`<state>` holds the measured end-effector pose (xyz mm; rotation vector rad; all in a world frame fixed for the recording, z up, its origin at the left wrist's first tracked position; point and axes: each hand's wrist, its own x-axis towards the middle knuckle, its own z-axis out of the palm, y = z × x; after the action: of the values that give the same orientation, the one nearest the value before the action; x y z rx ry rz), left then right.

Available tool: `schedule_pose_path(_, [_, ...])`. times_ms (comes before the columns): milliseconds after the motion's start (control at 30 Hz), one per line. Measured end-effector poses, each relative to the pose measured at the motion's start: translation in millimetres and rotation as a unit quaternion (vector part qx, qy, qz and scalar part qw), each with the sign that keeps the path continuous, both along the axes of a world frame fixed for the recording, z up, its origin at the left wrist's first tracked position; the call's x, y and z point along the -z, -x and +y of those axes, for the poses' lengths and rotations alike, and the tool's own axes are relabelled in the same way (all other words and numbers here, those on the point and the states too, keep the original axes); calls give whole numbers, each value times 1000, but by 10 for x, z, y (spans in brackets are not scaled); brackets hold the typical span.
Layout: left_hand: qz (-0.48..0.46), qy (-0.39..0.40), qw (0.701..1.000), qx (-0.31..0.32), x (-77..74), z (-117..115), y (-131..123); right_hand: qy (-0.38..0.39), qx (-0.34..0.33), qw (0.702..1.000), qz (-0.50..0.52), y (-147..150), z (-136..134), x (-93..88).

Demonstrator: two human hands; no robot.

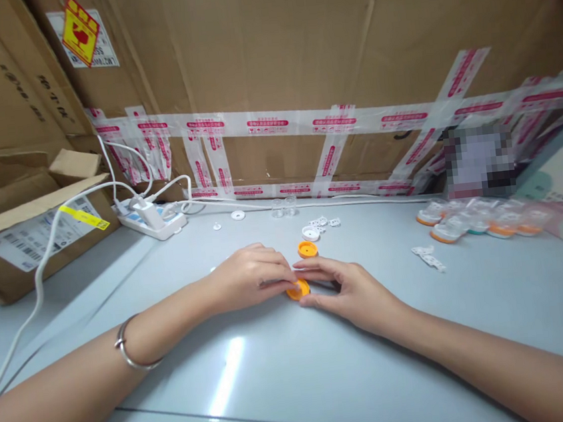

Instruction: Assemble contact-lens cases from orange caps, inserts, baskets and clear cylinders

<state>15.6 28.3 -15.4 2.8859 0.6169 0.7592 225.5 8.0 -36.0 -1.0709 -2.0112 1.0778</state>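
Both my hands meet at the middle of the grey table (288, 371). My left hand (251, 276) and my right hand (342, 285) pinch a small round orange cap (298, 290) between their fingertips, just above the tabletop. A silver bangle (130, 351) circles my left wrist. A second orange cap (308, 249) lies flat just behind my fingers. Behind that sits a white round cap (310, 233) with several small white plastic bits (323, 222) beside it.
A white power strip (151, 219) with plugged cables lies at the back left, by an open cardboard box (21, 225). Bagged orange and teal parts (479, 224) lie at the right, with small white pieces (430, 259) in front. A taped cardboard wall (297, 68) closes the back.
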Motion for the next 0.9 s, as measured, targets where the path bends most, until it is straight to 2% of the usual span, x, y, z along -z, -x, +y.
schedule_pose_path(200, [34, 93, 995, -17, -118, -72, 62, -34, 35, 999, -9, -46, -14, -25])
schedule_pose_path(500, [32, 99, 994, -24, 81, -250, 100, -40, 15, 999, -6, -29, -30, -32])
schedule_pose_path(900, [31, 83, 996, -32, 100, -262, 93, -86, -2, 996, 4, -35, -45, -33])
